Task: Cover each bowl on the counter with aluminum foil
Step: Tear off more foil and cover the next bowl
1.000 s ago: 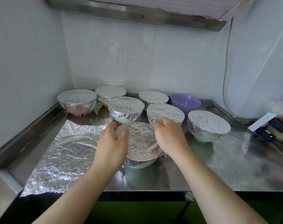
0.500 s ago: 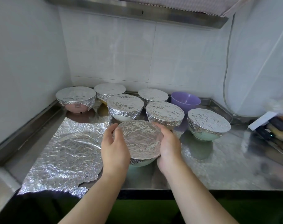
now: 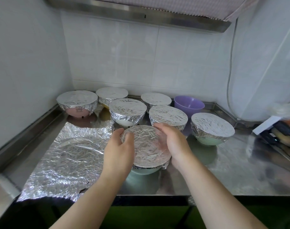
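While both of my hands cup the nearest bowl (image 3: 145, 170) on the steel counter (image 3: 223, 176), its green base shows only below the crumpled foil cover (image 3: 147, 146). My left hand (image 3: 118, 154) curls round the bowl's left side, thumb lying on the foil top, fingers wrapped against the rim. My right hand (image 3: 174, 142) curves round the right side, fingers bent along the far edge of the foil, its outline slightly blurred. Just to the left, a loose foil sheet (image 3: 66, 156) lies flat and creased, reaching the counter's front edge. Behind stand six covered bowls: a pink bowl (image 3: 77, 103) far left, one at the back wall (image 3: 112, 95), a white-based one (image 3: 127, 111), two more at centre (image 3: 155, 99) (image 3: 168, 116), and a green bowl (image 3: 213, 128) at right. An uncovered purple bowl (image 3: 189, 104) sits at the rear, near the tiled wall (image 3: 141, 60).
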Demonstrator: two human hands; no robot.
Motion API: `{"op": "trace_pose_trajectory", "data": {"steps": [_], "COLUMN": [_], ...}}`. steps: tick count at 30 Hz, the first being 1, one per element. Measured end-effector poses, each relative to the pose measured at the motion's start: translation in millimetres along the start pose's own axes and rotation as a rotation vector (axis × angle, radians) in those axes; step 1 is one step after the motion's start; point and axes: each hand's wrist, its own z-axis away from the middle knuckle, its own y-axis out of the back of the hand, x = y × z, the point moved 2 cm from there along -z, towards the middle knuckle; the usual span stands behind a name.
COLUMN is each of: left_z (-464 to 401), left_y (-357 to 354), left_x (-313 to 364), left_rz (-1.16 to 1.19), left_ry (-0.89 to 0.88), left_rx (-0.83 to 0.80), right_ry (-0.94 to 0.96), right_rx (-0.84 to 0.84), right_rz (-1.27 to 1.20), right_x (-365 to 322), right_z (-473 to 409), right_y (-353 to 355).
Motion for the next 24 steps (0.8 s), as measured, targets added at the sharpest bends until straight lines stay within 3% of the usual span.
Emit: {"op": "trace_pose_trajectory", "data": {"steps": [7, 18, 21, 24], "left_z": [2, -1, 6, 17], "left_y": [-4, -4, -2, 0], "left_x": [-13, -10, -4, 8], "left_rz": [0.12, 0.019, -0.126, -0.404], "left_ry": [0.046, 0.051, -0.019, -0.237], "left_rx": [0.053, 0.058, 0.011, -0.004], "right_ry": [-0.08, -0.139, -0.083, 0.03], "right_rx": [0.049, 0.164, 0.163, 0.196], "right_rz": [-0.153, -0.07, -0.047, 0.005], "right_x": [15, 17, 15, 16], "right_z": [-1, 3, 6, 7], "right_y": [-1, -1, -2, -3]}}
